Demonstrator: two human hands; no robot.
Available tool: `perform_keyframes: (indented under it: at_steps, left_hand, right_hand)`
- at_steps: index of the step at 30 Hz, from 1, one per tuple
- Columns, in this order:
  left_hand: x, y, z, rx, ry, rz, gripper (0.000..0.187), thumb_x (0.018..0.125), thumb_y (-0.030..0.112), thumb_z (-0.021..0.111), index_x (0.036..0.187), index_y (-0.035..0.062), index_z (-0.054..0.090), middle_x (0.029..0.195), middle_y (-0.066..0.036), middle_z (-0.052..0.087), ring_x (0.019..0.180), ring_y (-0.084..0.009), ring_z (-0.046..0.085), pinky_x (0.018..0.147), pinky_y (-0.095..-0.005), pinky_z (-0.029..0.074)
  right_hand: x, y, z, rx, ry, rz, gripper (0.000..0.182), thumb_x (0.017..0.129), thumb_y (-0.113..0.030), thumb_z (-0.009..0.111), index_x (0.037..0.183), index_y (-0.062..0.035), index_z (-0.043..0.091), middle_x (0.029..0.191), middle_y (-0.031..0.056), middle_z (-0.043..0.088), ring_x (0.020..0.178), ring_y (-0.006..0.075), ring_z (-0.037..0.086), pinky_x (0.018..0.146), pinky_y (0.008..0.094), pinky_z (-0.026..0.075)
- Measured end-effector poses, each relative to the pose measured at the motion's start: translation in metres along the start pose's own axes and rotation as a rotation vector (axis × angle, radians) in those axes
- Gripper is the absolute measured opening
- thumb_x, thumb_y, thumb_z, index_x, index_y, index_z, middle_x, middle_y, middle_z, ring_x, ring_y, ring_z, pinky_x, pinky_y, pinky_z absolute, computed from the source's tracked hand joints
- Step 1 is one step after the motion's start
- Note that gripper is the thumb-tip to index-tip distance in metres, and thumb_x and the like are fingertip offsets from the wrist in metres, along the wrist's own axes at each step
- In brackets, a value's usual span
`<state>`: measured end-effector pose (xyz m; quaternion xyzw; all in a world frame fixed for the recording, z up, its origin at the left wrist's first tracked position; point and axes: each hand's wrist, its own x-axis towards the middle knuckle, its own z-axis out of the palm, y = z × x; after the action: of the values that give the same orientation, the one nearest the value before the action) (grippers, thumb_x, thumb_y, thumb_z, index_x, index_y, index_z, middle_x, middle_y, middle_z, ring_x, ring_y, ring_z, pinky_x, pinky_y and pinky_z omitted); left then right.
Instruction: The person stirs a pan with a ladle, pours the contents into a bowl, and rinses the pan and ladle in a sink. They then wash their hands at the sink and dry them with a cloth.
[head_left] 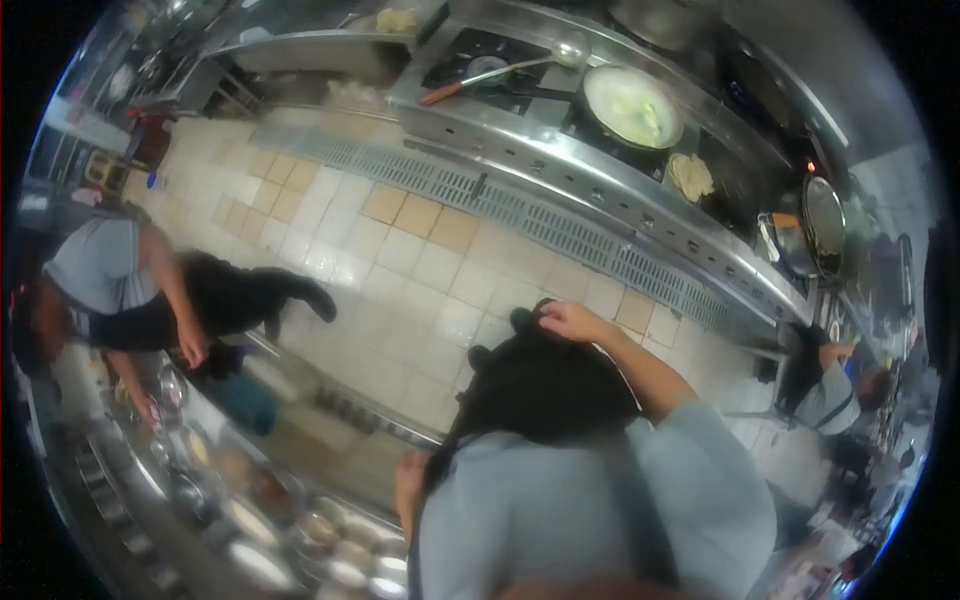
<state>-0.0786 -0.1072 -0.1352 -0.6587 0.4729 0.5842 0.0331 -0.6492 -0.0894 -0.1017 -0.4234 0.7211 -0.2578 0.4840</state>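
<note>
My right hand (574,322) is in front of my dark apron (545,385), its fingers curled against the dark cloth. Whether it pinches the cloth or a small thing cannot be made out. Low at my left side is my left hand (410,478), beside the edge of the prep counter. Its fingers are mostly hidden by my body and blurred. On the stove (520,135) ahead sits a frying pan (615,100) with pale, whitish contents and a yellow-green piece in it. A ladle (490,75) with an orange-brown handle lies across the burner to its left.
A crumpled cloth (690,177) lies on the stove near another pan (825,228). A co-worker (110,270) leans over the counter at left, where bowls (320,525) and plates (250,522) stand. Another person (828,395) is at far right. A floor grate (480,190) runs along the stove.
</note>
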Motion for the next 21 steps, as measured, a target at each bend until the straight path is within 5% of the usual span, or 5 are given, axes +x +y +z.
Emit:
perform_keyframes:
  at_steps: [2,4,8,18,21]
  left_hand:
    - [0.025,0.006,-0.023,0.029,0.016,-0.114,0.05,0.103,0.045,0.051,0.112,-0.0016,0.065,0.087,-0.013,0.068,0.072,-0.0191,0.058,0.071,-0.0402,0.05]
    - [0.067,0.023,-0.048,0.382,0.171,0.312,0.052,0.103,0.045,0.049,0.101,-0.0033,0.068,0.077,-0.015,0.068,0.065,-0.0244,0.06,0.064,-0.0432,0.048]
    - [0.101,0.158,-0.079,0.64,0.073,0.271,0.056,0.103,0.046,0.044,0.094,-0.0023,0.071,0.075,-0.021,0.071,0.072,-0.0354,0.069,0.066,-0.0473,0.051]
    - [0.117,0.354,-0.016,0.465,0.1,0.299,0.046,0.099,0.033,0.062,0.126,-0.004,0.06,0.113,-0.02,0.07,0.103,-0.0258,0.066,0.089,-0.0382,0.051]
    - [0.159,0.307,-0.015,0.52,-0.014,0.312,0.043,0.097,0.034,0.063,0.121,-0.0019,0.065,0.113,-0.019,0.07,0.106,-0.0253,0.066,0.092,-0.0385,0.051]
  right_hand:
    - [-0.016,-0.009,0.004,-0.069,0.061,-0.014,0.045,0.093,-0.036,0.067,0.121,-0.0006,0.065,0.097,0.0158,0.073,0.087,0.0277,0.07,0.079,0.0378,0.054]
    - [-0.028,-0.017,-0.003,0.001,0.083,0.1,0.047,0.094,-0.037,0.066,0.124,-0.0012,0.064,0.099,0.0162,0.073,0.089,0.0276,0.07,0.079,0.038,0.054]
    - [-0.044,0.018,-0.026,0.014,0.408,0.114,0.046,0.095,-0.037,0.064,0.125,-0.0023,0.063,0.104,0.0178,0.072,0.092,0.0285,0.07,0.081,0.0381,0.054]
    - [-0.011,0.093,-0.214,-0.068,1.074,0.001,0.04,0.095,-0.029,0.066,0.124,-0.0016,0.063,0.112,0.0171,0.063,0.091,0.0291,0.065,0.083,0.0357,0.053]
    - [0.008,0.113,-0.283,-0.057,1.149,0.108,0.043,0.093,-0.027,0.068,0.127,-0.0033,0.059,0.122,0.0194,0.058,0.102,0.0347,0.063,0.087,0.0396,0.052]
